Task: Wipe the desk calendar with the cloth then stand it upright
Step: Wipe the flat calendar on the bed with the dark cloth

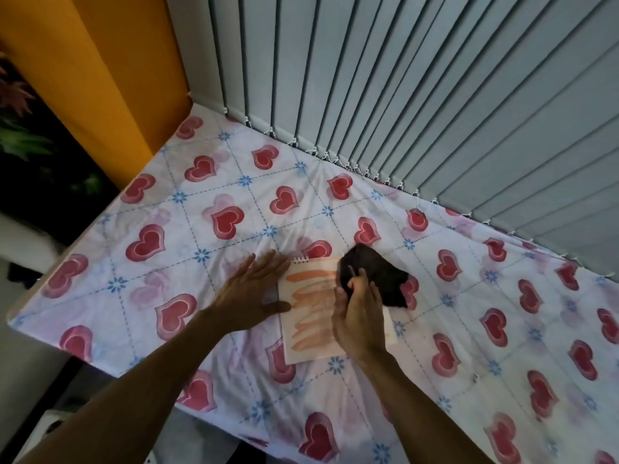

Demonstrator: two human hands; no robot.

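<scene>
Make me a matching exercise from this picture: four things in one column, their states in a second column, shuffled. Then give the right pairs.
Things:
1. left hand
2. right hand
3. dark crumpled cloth
4. white spiral-bound desk calendar with orange streaks

States:
A. lying flat on the heart-patterned sheet
B. open, fingers spread, pressed at the calendar's left edge
C. bunched, resting on the calendar's upper right part
D. closed around the cloth

Pairs: 1-B, 2-D, 3-C, 4-A

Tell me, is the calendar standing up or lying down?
Lying down. The calendar rests flat on the heart-patterned sheet, its striped page facing up, under the dark cloth.
</scene>
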